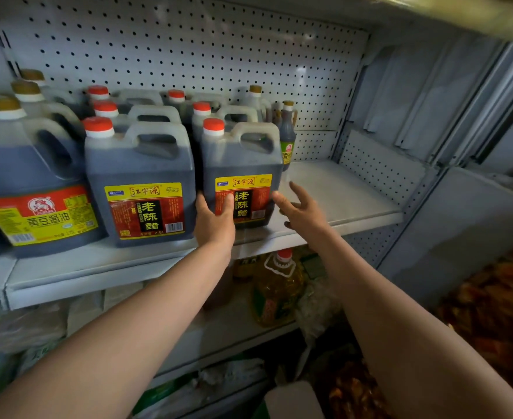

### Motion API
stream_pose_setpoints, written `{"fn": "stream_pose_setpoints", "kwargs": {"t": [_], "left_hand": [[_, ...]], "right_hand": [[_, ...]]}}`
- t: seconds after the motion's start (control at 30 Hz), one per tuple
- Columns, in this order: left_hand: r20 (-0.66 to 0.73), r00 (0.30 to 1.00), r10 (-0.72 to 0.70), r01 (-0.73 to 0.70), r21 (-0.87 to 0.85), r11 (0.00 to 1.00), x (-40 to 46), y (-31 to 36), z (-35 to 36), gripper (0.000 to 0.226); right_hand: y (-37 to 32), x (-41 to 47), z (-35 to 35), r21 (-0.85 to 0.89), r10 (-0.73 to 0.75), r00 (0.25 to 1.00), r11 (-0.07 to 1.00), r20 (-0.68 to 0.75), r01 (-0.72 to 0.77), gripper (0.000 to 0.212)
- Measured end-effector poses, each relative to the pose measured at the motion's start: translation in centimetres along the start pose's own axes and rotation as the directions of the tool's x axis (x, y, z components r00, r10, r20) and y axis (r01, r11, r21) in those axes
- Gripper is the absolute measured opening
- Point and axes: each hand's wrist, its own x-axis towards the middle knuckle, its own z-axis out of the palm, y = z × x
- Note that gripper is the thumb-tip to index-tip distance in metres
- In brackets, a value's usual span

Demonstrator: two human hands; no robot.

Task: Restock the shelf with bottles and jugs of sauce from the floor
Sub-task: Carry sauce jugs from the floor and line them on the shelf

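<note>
A dark vinegar jug [243, 164] with a red cap and a red-and-yellow label stands at the front of the grey shelf [340, 192]. My left hand [214, 220] grips its lower left corner, thumb across the label. My right hand [300, 207] hovers by the jug's lower right side with fingers spread and holds nothing. A matching vinegar jug [140, 182] stands just to the left, with more red-capped jugs behind both. A soy sauce jug [28, 176] with a gold cap is at far left.
A slim dark bottle [287, 131] with a green label stands behind the jug's right side. Bare shelf lies right of it, up to the perforated side panel [379, 167]. On the shelf below stands a yellow oil bottle [276, 285]. A white jug top [291, 397] shows at the bottom.
</note>
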Motion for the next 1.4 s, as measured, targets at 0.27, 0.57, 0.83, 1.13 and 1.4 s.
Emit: {"fn": "stream_pose_setpoints", "kwargs": {"t": [0.27, 0.57, 0.83, 1.13, 1.4], "left_hand": [[0.213, 0.969, 0.124, -0.169, 0.204, 0.964, -5.0, -0.6, -2.7, 0.089], [0.557, 0.75, 0.355, -0.528, 0.183, 0.829, -12.9, -5.4, -12.6, 0.073], [0.776, 0.564, 0.284, -0.586, 0.134, 0.799, -26.3, -9.3, -20.3, 0.072], [0.879, 0.387, 0.279, -0.589, 0.003, 0.808, -43.4, -12.5, -29.0, 0.071], [0.954, 0.231, 0.194, -0.561, -0.032, 0.827, -66.1, -18.0, -38.6, 0.068]], "right_hand": [[-1.2, -11.7, -2.4, -0.485, -0.065, 0.964, 0.872, -0.257, -0.07, 0.085], [0.5, -32.8, 1.7, -0.621, -0.017, 0.871, 0.708, -0.492, -0.337, 0.077], [0.3, -52.7, 6.5, -0.497, 0.122, 0.735, 0.662, -0.667, -0.561, 0.079], [-1.1, -75.6, 8.5, -0.374, 0.142, 0.596, 0.658, -0.79, -0.653, 0.076], [0.5, -102.0, 9.8, -0.251, 0.209, 0.462, 0.617, -0.862, -0.746, 0.075]]}}
